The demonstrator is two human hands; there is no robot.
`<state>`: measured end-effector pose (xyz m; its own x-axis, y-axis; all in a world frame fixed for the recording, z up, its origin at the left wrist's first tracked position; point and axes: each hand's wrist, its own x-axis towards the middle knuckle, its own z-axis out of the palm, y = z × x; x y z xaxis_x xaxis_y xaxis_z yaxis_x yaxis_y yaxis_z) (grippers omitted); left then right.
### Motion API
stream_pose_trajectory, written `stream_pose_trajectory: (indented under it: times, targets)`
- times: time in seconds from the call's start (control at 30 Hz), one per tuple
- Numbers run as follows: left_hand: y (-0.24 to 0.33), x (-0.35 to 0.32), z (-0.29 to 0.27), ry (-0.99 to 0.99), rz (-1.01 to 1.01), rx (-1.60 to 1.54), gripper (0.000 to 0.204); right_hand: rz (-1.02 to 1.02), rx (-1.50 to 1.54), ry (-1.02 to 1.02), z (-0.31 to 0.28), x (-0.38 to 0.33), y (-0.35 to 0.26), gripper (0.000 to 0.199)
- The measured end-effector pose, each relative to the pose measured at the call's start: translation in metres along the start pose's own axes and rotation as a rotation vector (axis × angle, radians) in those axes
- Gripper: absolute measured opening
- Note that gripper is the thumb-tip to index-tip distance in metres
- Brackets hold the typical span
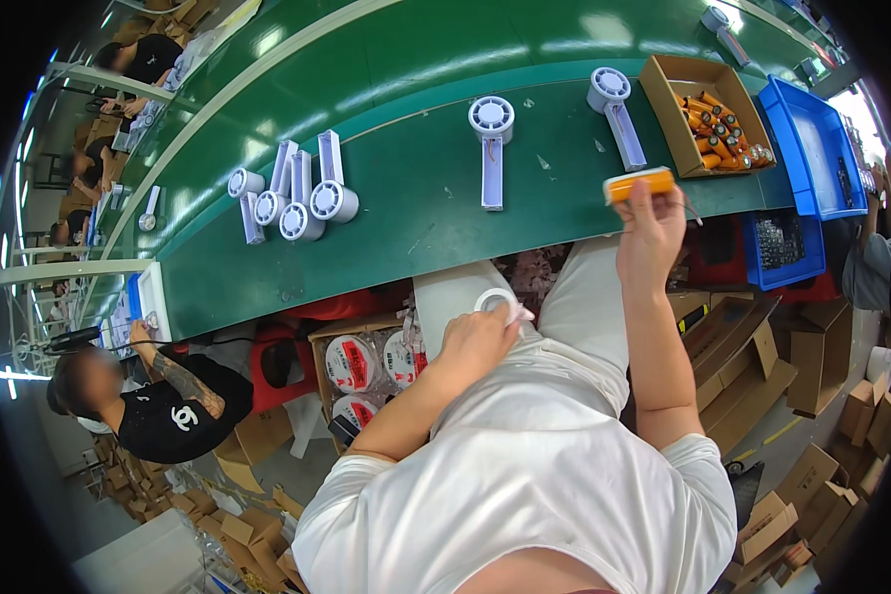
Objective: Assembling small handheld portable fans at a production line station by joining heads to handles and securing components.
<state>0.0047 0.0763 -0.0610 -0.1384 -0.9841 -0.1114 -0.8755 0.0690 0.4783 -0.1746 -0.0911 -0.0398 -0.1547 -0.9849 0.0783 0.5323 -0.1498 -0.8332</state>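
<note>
Raised over the table's near edge, my right hand (651,233) is closed around an orange cylindrical battery (624,187) with thin wires trailing from it. My left hand (477,345) is over my lap, its fingers closed on a white tape roll (495,292). On the green table ahead of me lies a pale lilac handheld fan housing (492,173) with its handle open. A similar fan housing (624,134) lies to its right, beside a cardboard box (666,94) of orange batteries (718,134).
Several fan housings (302,220) lie grouped on the table's left. Right of the battery box are a blue tray (802,129) and a lower blue bin (784,246) of small parts. A co-worker (183,406) sits at left. Open cartons (733,366) stand at lower right.
</note>
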Motion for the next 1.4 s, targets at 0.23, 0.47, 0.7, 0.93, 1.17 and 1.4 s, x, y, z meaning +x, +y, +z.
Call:
stream_pose_trajectory:
  times: [0.23,0.47,0.7,0.93,1.17,1.4]
  targets:
    - [-0.078,-0.034,0.052,0.084,-0.357,-0.039,0.039,0.12,-0.253,-0.451,-0.023,0.016,0.042,0.046]
    - [-0.075,-0.046,0.034,-0.108,-0.346,-0.047,0.058,0.248,-0.257,-0.568,-0.032,0.026,0.049,0.051]
    - [-0.075,-0.051,0.041,-0.094,-0.23,0.135,0.047,0.285,-0.2,-0.546,-0.038,0.023,0.048,0.051]
    - [-0.102,-0.05,0.057,0.026,-0.277,0.062,0.026,0.296,-0.199,-0.532,-0.036,0.021,0.047,0.051]
    - [-0.089,-0.049,0.034,-0.041,-0.37,-0.014,0.022,0.3,-0.19,-0.533,-0.035,0.021,0.046,0.05]
    - [-0.094,-0.056,0.03,-0.009,-0.454,-0.029,0.024,0.301,-0.196,-0.536,-0.035,0.021,0.046,0.049]
